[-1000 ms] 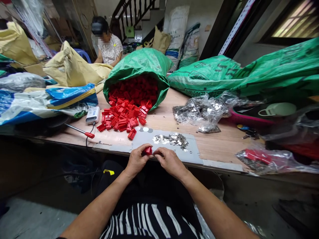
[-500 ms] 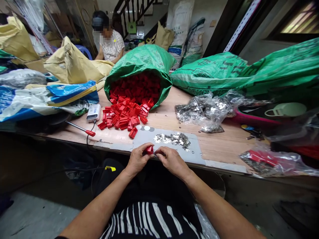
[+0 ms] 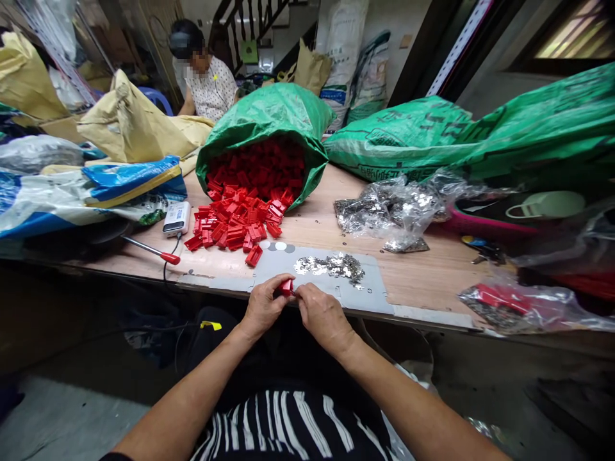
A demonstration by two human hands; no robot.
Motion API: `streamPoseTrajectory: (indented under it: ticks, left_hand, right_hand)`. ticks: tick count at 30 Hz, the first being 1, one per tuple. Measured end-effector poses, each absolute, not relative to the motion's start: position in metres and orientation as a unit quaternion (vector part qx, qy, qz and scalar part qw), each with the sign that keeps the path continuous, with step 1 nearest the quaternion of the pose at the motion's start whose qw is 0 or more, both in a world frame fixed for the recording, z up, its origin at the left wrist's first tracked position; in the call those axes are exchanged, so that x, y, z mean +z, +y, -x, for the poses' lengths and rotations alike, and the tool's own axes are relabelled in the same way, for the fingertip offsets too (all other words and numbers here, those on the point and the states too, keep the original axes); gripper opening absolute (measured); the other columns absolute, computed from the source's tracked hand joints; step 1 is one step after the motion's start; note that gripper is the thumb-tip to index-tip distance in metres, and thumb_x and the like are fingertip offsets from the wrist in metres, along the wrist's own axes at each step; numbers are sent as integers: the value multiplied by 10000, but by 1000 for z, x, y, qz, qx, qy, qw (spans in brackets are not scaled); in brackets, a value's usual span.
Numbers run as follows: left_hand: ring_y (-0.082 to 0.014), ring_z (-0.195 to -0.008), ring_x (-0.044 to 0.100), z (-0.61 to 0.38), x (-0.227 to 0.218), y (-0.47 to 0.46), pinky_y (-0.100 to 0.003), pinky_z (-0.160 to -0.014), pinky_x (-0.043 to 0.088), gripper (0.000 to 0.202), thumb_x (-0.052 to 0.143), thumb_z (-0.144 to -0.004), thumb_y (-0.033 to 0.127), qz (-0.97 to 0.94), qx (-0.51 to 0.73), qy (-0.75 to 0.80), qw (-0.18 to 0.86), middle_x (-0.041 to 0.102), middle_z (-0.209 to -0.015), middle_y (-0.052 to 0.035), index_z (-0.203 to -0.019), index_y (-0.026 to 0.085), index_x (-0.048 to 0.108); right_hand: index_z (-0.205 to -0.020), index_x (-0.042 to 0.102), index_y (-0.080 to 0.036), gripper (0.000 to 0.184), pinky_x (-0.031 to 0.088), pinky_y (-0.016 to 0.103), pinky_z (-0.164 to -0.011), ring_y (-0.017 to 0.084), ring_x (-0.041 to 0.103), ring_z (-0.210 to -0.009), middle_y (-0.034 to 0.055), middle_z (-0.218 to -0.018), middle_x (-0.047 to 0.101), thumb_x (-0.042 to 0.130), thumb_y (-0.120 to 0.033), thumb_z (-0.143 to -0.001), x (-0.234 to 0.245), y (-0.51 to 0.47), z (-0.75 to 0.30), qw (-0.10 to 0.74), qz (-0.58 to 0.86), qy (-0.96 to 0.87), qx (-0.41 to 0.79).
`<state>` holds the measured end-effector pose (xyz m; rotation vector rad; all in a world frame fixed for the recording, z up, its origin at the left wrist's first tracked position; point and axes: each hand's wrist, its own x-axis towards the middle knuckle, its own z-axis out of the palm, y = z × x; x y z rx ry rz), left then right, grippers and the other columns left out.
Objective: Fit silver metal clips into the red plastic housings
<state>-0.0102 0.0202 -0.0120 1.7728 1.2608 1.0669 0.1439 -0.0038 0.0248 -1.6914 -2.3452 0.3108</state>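
Observation:
My left hand (image 3: 263,306) pinches a small red plastic part (image 3: 287,286) at the near edge of the wooden table (image 3: 423,275). My right hand (image 3: 323,314) meets it from the right, fingers pinched against the part; what they hold is too small to make out. Just beyond the hands a heap of small shiny metal pieces (image 3: 331,265) lies on a grey sheet (image 3: 307,272). Further back, red plastic parts (image 3: 235,221) spill from an open green sack (image 3: 273,125).
A clear bag of metal pieces (image 3: 394,208) lies right of centre. A red-handled screwdriver (image 3: 151,250) and a white power bank (image 3: 176,218) lie at the left. Green, yellow and blue sacks crowd the table's back. Another person (image 3: 206,80) sits beyond the table.
Both hands stay together on the red part at the table edge; the fingers have shifted slightly. The view has moved a little.

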Motion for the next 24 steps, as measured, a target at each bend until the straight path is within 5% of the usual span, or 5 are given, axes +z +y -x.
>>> streamPoseTrajectory:
  ticks: [13, 18, 24]
  left_hand:
    - [-142, -789, 612, 12, 3, 4, -252, -770, 478, 291, 722, -725, 225, -608, 473, 476, 424, 659, -874, -2, -988, 207, 600]
    - [-139, -854, 651, 7, 15, 0, -266, -826, 482, 328, 736, -713, 223, -412, 547, 406, 605, 656, -880, 18, -974, 218, 537]
    - [-193, -901, 694, 8, 20, -5, -371, -992, 458, 173, 695, -775, 276, -155, 512, 294, 792, 717, -838, -43, -793, 162, 567]
  right_hand:
    - [-1073, 515, -218, 196, 447, 324, -860, 181, 578, -970, 61, -1046, 613, 366, -233, -947, 17, 2, -179, 294, 495, -764, 291]
    - [-1120, 450, -231, 195, 448, 279, -703, 142, 563, -698, -7, -792, 599, 339, -263, -962, 27, -4, -178, 283, 480, -737, 382]
    - [-1345, 384, -231, 375, 428, 251, -715, 117, 529, -626, -57, -641, 536, 356, -296, -977, 40, -9, -174, 281, 434, -752, 409]
